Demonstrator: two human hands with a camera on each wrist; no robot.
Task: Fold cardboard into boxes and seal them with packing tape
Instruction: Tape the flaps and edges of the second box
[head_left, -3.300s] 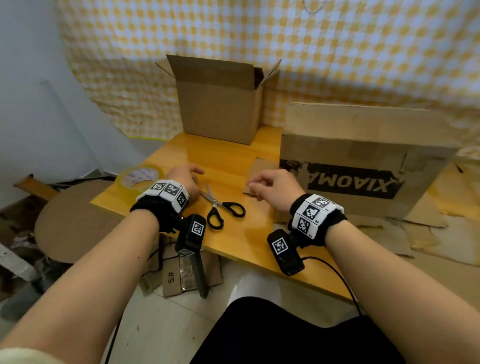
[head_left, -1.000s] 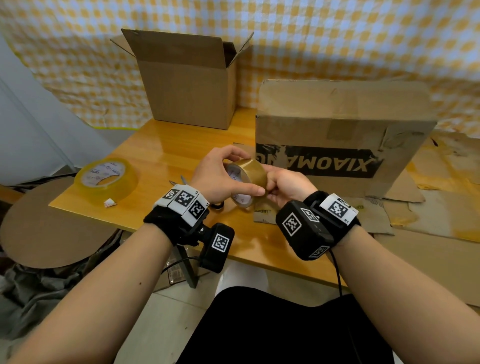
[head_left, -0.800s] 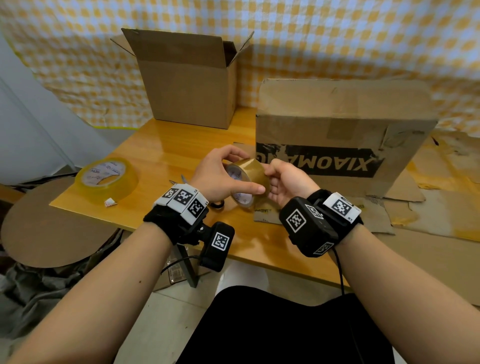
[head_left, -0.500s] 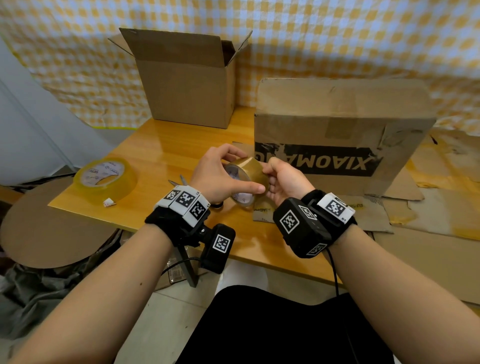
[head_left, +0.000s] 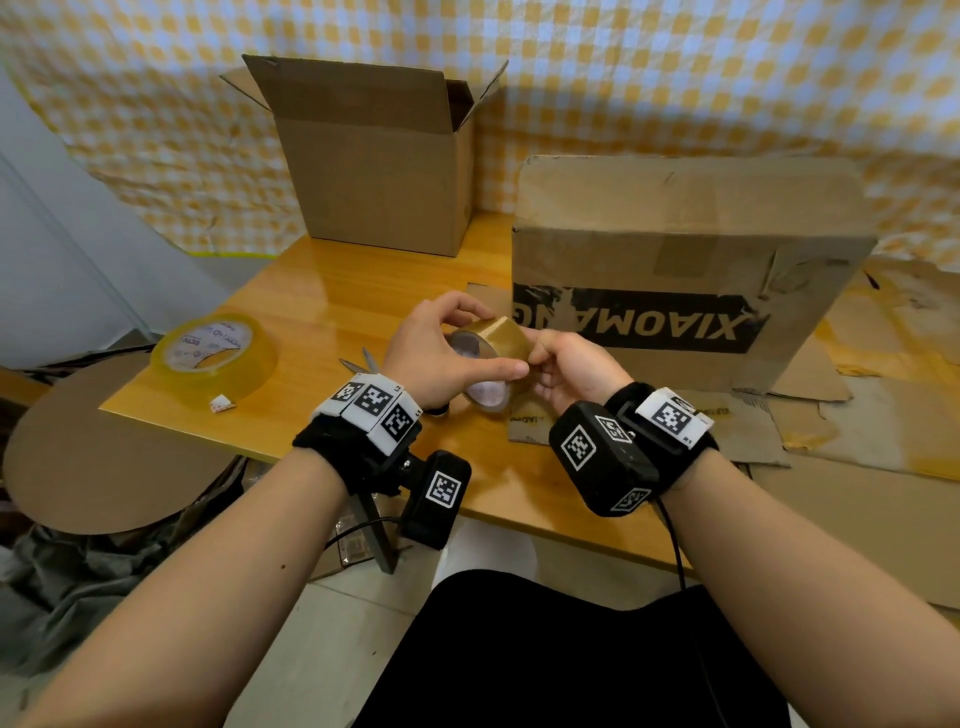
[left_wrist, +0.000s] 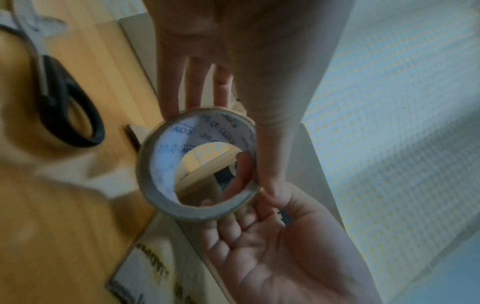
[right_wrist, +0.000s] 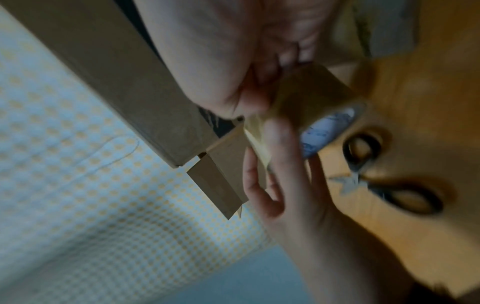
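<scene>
Brown packing-tape roll (head_left: 488, 358) held on edge between both hands, left hand (head_left: 441, 353) gripping its rim, right hand (head_left: 566, 371) fingertips pinching its outer face.

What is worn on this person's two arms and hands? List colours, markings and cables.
Bare forearms, no gloves. Each wrist has a black band topped with white blocks of black square codes, plus a black camera unit bearing similar codes. A black cable hangs from the right one.
</scene>
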